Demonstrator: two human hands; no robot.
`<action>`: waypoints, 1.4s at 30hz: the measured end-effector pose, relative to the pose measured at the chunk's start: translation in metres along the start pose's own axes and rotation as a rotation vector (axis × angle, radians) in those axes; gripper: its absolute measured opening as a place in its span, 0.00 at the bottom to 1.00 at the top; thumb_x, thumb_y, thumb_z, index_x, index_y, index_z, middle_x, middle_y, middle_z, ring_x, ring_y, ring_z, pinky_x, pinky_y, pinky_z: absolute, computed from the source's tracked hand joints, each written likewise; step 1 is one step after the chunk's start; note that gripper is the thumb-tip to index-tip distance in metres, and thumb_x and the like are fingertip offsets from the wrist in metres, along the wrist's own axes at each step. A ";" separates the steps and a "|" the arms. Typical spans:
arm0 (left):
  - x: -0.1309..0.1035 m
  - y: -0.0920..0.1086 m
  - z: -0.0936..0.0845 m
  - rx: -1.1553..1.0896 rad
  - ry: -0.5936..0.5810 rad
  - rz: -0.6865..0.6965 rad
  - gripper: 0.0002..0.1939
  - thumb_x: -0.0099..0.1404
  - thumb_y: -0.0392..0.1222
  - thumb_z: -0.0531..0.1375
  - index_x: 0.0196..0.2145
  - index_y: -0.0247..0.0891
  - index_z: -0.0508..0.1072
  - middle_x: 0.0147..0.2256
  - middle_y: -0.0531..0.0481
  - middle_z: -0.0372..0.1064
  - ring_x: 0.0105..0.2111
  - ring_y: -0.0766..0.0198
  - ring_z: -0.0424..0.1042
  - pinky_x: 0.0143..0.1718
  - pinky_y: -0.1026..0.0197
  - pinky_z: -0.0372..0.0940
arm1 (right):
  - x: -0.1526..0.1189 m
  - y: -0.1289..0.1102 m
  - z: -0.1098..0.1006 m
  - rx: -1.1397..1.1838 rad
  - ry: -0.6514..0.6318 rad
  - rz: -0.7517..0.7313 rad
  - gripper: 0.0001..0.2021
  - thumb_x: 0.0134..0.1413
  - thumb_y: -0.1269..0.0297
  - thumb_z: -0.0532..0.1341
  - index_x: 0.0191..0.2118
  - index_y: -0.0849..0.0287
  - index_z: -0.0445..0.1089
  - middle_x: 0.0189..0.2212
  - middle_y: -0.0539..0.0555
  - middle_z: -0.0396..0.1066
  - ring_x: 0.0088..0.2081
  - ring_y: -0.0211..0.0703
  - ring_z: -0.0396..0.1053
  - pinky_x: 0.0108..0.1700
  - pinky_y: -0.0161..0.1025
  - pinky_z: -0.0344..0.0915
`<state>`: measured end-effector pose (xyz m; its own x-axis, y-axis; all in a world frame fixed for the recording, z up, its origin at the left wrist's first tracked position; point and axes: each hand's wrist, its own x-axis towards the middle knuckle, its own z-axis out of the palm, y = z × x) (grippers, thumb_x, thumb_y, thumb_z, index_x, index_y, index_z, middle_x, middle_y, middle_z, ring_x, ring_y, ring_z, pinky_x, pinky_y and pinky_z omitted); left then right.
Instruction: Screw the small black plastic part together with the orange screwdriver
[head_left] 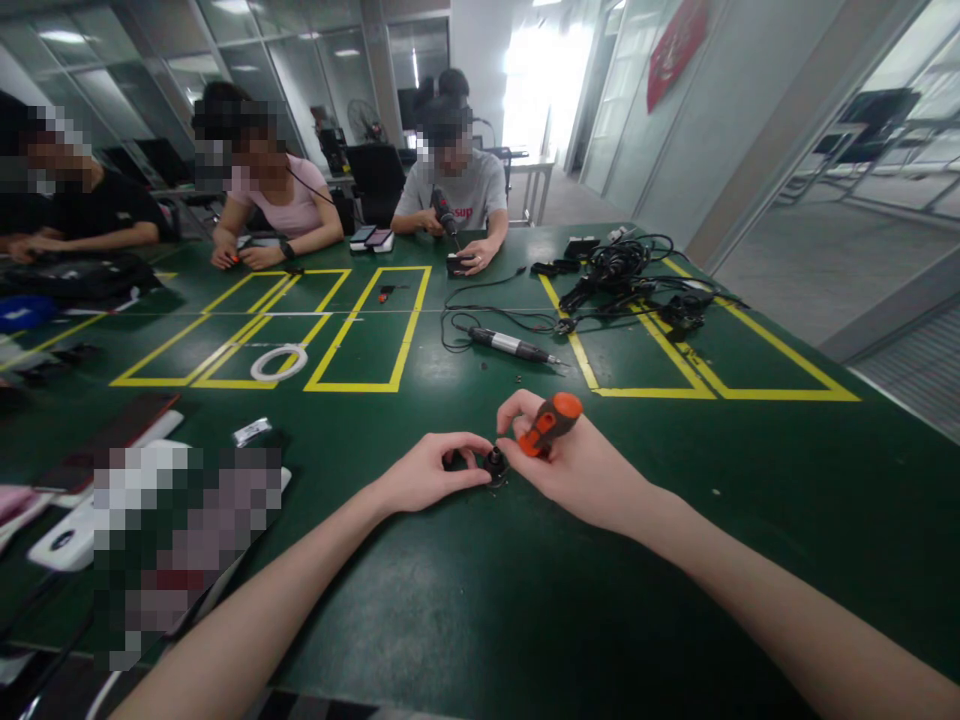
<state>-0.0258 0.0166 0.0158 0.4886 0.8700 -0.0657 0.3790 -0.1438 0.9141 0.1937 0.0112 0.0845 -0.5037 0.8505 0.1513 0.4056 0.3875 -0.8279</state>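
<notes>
Left hand (431, 472) in pinch grip; right hand (585, 475) curled; forearms (300, 583) angled inward.

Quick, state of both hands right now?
Left hand: fingertips closed on the black part.
Right hand: holding the orange tool; whether its fingertips touch the black part, can't tell.

Red lettering (464, 212) "sup" on grey T-shirt (489, 180); beginning unclear.
</notes>
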 end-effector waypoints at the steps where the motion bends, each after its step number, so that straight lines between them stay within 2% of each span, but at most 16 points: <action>1: 0.000 0.000 0.000 0.000 -0.001 0.002 0.22 0.64 0.48 0.67 0.51 0.35 0.81 0.35 0.51 0.76 0.33 0.65 0.67 0.39 0.62 0.60 | 0.000 0.000 0.000 -0.001 -0.001 -0.002 0.03 0.60 0.70 0.60 0.39 0.57 0.67 0.22 0.44 0.62 0.24 0.38 0.61 0.29 0.34 0.58; 5: 0.000 0.002 0.001 -0.008 -0.003 0.002 0.20 0.63 0.48 0.67 0.50 0.35 0.81 0.35 0.51 0.76 0.33 0.65 0.67 0.39 0.62 0.60 | 0.001 0.001 0.001 -0.029 -0.008 0.002 0.03 0.59 0.72 0.60 0.38 0.57 0.67 0.24 0.46 0.65 0.24 0.38 0.63 0.30 0.34 0.58; 10: 0.000 0.001 0.001 0.011 -0.002 -0.004 0.21 0.64 0.49 0.67 0.50 0.36 0.81 0.37 0.50 0.78 0.34 0.65 0.68 0.39 0.62 0.61 | 0.002 0.002 0.000 -0.049 0.051 -0.033 0.04 0.60 0.73 0.59 0.36 0.57 0.66 0.25 0.47 0.67 0.26 0.39 0.65 0.32 0.35 0.60; 18: -0.001 0.000 0.000 -0.011 -0.008 -0.004 0.20 0.64 0.48 0.67 0.51 0.35 0.81 0.36 0.51 0.77 0.34 0.64 0.68 0.39 0.62 0.61 | 0.002 0.002 -0.001 -0.012 0.039 -0.013 0.04 0.59 0.72 0.61 0.39 0.57 0.67 0.28 0.49 0.70 0.26 0.39 0.66 0.30 0.34 0.62; 23: 0.000 0.001 0.000 0.001 0.000 -0.005 0.19 0.64 0.48 0.67 0.49 0.34 0.81 0.35 0.51 0.76 0.34 0.65 0.68 0.39 0.62 0.61 | 0.002 0.003 -0.001 -0.072 0.062 -0.053 0.03 0.61 0.68 0.61 0.36 0.57 0.66 0.26 0.48 0.67 0.27 0.40 0.65 0.33 0.36 0.61; 26: 0.000 0.001 0.001 0.002 0.004 -0.013 0.19 0.64 0.47 0.68 0.50 0.35 0.81 0.35 0.51 0.76 0.34 0.65 0.68 0.40 0.62 0.61 | 0.002 0.003 -0.001 -0.063 0.040 -0.052 0.03 0.62 0.69 0.60 0.35 0.57 0.65 0.27 0.48 0.68 0.28 0.40 0.66 0.34 0.36 0.62; 29: -0.001 0.001 0.001 -0.007 -0.003 -0.008 0.19 0.64 0.47 0.67 0.51 0.35 0.81 0.36 0.51 0.76 0.34 0.65 0.68 0.40 0.62 0.61 | 0.002 0.002 -0.001 -0.030 -0.006 -0.041 0.01 0.62 0.70 0.59 0.38 0.57 0.66 0.27 0.48 0.68 0.27 0.39 0.65 0.32 0.35 0.61; 32: -0.001 0.000 0.000 -0.008 -0.002 -0.008 0.19 0.64 0.46 0.68 0.50 0.35 0.81 0.35 0.52 0.76 0.34 0.65 0.69 0.40 0.62 0.62 | 0.001 0.002 -0.001 -0.046 -0.025 -0.020 0.03 0.60 0.71 0.60 0.40 0.58 0.66 0.26 0.47 0.66 0.25 0.38 0.63 0.29 0.34 0.58; 35: -0.001 0.001 0.000 -0.008 0.000 -0.013 0.18 0.64 0.46 0.68 0.50 0.35 0.81 0.34 0.52 0.76 0.34 0.65 0.69 0.40 0.62 0.62 | 0.002 0.002 -0.001 -0.075 -0.031 -0.016 0.01 0.62 0.70 0.60 0.38 0.58 0.66 0.24 0.46 0.64 0.24 0.38 0.62 0.28 0.34 0.55; 38: 0.000 0.002 0.000 -0.002 -0.002 -0.008 0.18 0.65 0.46 0.68 0.49 0.36 0.81 0.35 0.51 0.77 0.34 0.65 0.69 0.40 0.62 0.62 | 0.003 0.004 0.000 -0.087 -0.015 -0.032 0.06 0.65 0.66 0.61 0.34 0.58 0.67 0.24 0.47 0.65 0.24 0.38 0.63 0.29 0.35 0.56; 42: -0.001 0.002 0.000 0.012 0.000 -0.014 0.19 0.64 0.47 0.68 0.51 0.36 0.81 0.37 0.51 0.78 0.35 0.64 0.69 0.40 0.62 0.63 | 0.004 0.005 0.001 -0.086 0.013 -0.040 0.03 0.61 0.72 0.60 0.37 0.58 0.68 0.26 0.48 0.68 0.25 0.38 0.65 0.30 0.34 0.59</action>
<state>-0.0250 0.0155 0.0177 0.4831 0.8721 -0.0782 0.3952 -0.1375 0.9082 0.1930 0.0160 0.0798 -0.5109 0.8382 0.1909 0.4497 0.4499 -0.7716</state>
